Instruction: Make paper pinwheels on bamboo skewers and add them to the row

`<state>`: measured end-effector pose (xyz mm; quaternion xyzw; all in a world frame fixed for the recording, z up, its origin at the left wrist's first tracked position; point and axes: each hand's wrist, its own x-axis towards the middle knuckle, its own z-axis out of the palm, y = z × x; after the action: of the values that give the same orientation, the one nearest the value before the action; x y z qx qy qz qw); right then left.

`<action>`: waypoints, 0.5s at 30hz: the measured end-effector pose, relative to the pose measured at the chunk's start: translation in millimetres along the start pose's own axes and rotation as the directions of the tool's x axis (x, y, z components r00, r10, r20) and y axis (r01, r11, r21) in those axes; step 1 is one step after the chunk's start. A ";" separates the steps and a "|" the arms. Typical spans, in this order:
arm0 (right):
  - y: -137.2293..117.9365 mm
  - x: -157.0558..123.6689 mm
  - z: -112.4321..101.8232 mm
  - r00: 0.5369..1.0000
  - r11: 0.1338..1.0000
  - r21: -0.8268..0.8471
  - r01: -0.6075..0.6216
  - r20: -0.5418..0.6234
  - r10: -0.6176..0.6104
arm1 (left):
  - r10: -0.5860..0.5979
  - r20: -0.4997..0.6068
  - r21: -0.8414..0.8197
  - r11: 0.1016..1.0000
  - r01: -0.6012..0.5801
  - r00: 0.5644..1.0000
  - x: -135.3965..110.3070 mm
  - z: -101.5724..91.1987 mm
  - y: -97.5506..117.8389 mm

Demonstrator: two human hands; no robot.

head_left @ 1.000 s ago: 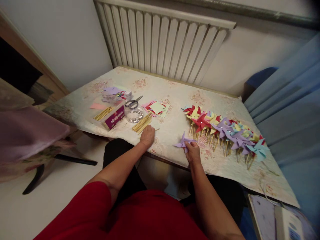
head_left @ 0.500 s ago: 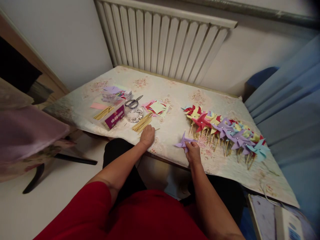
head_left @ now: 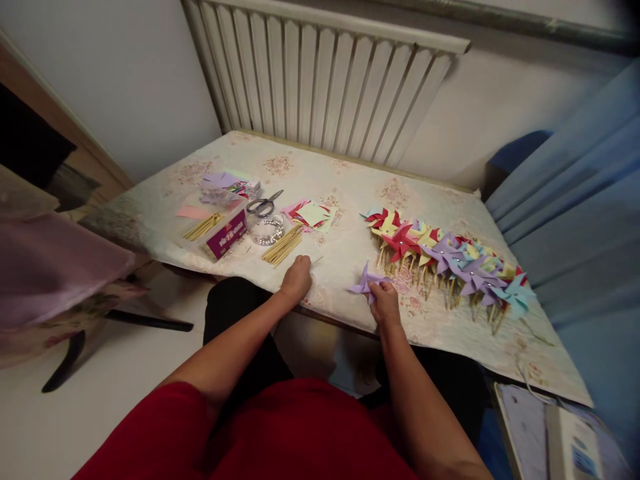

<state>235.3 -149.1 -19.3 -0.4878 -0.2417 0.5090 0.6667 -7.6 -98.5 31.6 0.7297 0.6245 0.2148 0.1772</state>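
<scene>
My left hand (head_left: 297, 278) rests near the table's front edge, fingers curled around a thin wooden stick (head_left: 316, 260) whose tip pokes out to the right. A loose bundle of wooden sticks (head_left: 284, 245) lies just beyond it. My right hand (head_left: 384, 301) pinches a purple paper pinwheel (head_left: 364, 283) flat against the floral tablecloth (head_left: 345, 180). To the right runs a row of finished pinwheels on sticks (head_left: 445, 260) in red, yellow, purple and blue.
Scissors (head_left: 264, 204), a small dish of pins (head_left: 267, 231), coloured paper squares (head_left: 313, 215) and a purple box with sticks (head_left: 220, 235) lie at the left. A white radiator (head_left: 320, 80) stands behind. Blue fabric (head_left: 575, 220) hangs at the right; a chair is at the left.
My left hand has drawn slightly back from the stick bundle with one stick in it. The right hand and purple pinwheel stay nearly in place.
</scene>
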 end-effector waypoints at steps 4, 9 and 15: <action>-0.9 -0.7 1.1 1.000 1.000 0.014 -0.010 -0.005 0.010 | -0.172 0.105 -0.579 0.790 0.201 0.979 -8.0 -11.2 20.1; -2.0 -1.8 2.4 1.000 1.000 0.013 -0.003 -0.021 0.003 | -0.182 0.179 -0.865 0.439 0.243 0.967 -22.9 -33.7 44.0; -1.1 -1.0 1.6 1.000 1.000 -0.014 0.018 -0.021 -0.018 | -0.171 0.278 -0.929 0.202 0.310 0.945 -32.4 -52.2 56.5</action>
<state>234.1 -149.3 -17.4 -0.4956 -0.2426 0.4960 0.6705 7.5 -139.9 102.5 0.3709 0.4546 0.4795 0.6526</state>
